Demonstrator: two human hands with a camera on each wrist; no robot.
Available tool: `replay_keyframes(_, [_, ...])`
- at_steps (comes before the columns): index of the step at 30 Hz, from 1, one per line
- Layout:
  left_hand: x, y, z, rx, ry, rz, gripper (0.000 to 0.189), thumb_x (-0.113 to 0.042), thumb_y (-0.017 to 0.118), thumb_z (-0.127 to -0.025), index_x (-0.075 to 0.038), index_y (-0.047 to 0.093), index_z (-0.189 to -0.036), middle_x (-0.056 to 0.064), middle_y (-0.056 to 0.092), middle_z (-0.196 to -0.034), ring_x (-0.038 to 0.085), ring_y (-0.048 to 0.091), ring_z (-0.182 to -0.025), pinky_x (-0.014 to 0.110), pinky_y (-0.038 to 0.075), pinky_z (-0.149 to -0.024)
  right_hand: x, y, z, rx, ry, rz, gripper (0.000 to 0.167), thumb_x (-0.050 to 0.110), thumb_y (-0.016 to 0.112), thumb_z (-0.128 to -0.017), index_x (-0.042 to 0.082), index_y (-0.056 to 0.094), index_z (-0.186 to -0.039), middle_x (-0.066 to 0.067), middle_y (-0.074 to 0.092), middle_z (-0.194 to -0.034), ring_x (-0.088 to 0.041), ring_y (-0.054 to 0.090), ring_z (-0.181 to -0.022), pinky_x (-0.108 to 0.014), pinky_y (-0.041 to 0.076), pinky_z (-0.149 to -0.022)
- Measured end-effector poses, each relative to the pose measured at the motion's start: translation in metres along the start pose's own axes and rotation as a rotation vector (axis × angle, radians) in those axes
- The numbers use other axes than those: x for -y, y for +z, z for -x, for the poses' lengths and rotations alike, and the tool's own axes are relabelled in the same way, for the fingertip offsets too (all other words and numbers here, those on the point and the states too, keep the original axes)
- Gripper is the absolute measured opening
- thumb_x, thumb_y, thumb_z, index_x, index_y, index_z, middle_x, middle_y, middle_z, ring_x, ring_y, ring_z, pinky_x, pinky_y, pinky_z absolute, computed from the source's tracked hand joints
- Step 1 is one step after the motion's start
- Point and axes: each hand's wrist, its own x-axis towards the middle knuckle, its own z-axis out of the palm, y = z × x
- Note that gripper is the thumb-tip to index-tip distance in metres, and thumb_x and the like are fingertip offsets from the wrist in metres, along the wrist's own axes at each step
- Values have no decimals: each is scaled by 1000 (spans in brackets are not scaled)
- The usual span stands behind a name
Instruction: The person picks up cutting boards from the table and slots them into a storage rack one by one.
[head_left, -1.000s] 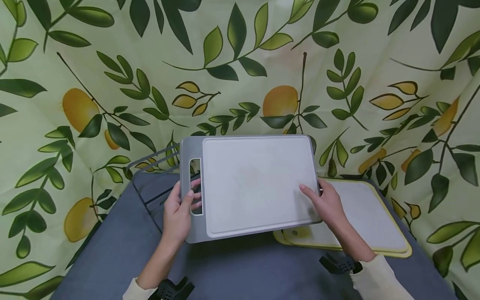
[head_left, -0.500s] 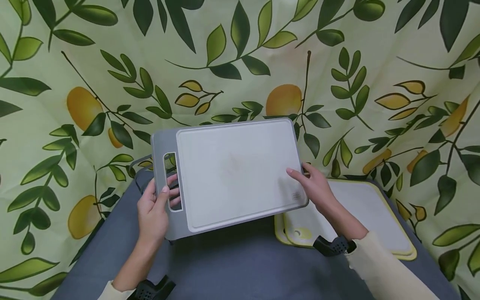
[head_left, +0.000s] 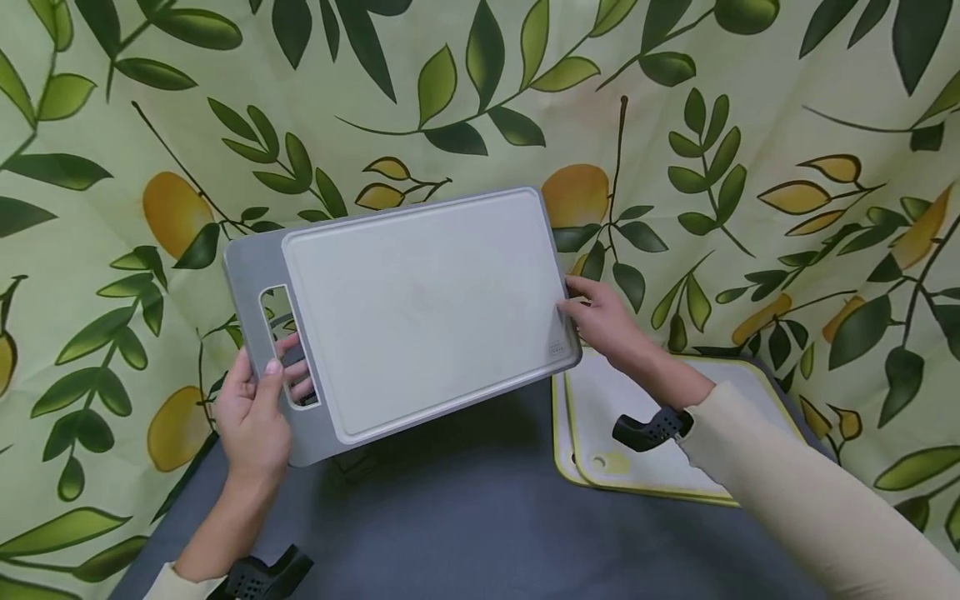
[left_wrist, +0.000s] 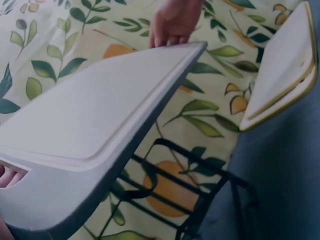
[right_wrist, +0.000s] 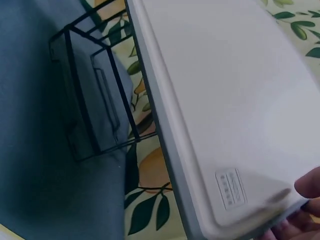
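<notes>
A white cutting board (head_left: 427,308) with a grey border is held tilted above the table, its left end lower than its right in the head view. My left hand (head_left: 255,417) grips the handle end, fingers through the slot and thumb on the front face. At the opposite short edge, my right hand (head_left: 600,321) pinches the board near its stamped corner. The right wrist view shows the thumb (right_wrist: 309,184) on the white face and fingers curled beneath the edge. Behind the board stands a black wire rack (right_wrist: 85,90), mostly hidden in the head view.
Two white cutting boards with yellow rims (head_left: 675,467) lie stacked, slightly offset, at the right of the table. A grey-blue cloth covers the table (head_left: 465,517). Close behind it hangs a curtain (head_left: 480,83) printed with leaves and fruit.
Both hands have carried the grey-bordered board left and upward, and its right end has risen into a steeper tilt. It now hides the wire rack that showed at the left. The yellow-rimmed boards stay put.
</notes>
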Motion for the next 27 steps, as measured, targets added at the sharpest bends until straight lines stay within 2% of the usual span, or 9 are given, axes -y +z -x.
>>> replay_keyframes(4, [-5, -8, -8, -23, 77, -34, 31, -8, 49, -105, 1, 59, -134, 1, 73, -119, 5, 76, -94, 19, 58, -79, 9, 1, -15, 15, -13, -64, 45, 11, 40, -108, 1, 42, -152, -21, 53, -143, -33, 55, -122, -52, 47, -111])
replay_keyframes(8, [-7, -13, -16, -40, 124, -61, 30, -7, 50, -105, 3, 60, -132, 1, 74, -117, 5, 76, -93, 20, 58, -78, 15, 5, -26, 19, 4, -151, 43, 14, 42, -109, 4, 46, -151, -19, 56, -143, -30, 58, -120, -51, 48, -109])
replay_keyframes(17, [-8, -17, -23, -95, 144, 53, 30, -4, 53, -103, 4, 60, -130, 7, 74, -114, 9, 77, -90, 22, 58, -75, 27, 9, -45, 65, 11, -211, 44, 17, 44, -109, 7, 46, -152, -17, 53, -147, -33, 58, -127, -52, 46, -112])
replay_keyframes(27, [-16, -16, -48, -114, 198, 252, 28, 1, 54, -100, 8, 61, -127, 16, 73, -107, 16, 77, -80, 24, 61, -68, 56, 5, -69, 53, 14, -247, 43, 18, 45, -109, 7, 49, -150, -14, 57, -144, -32, 61, -126, -48, 47, -112])
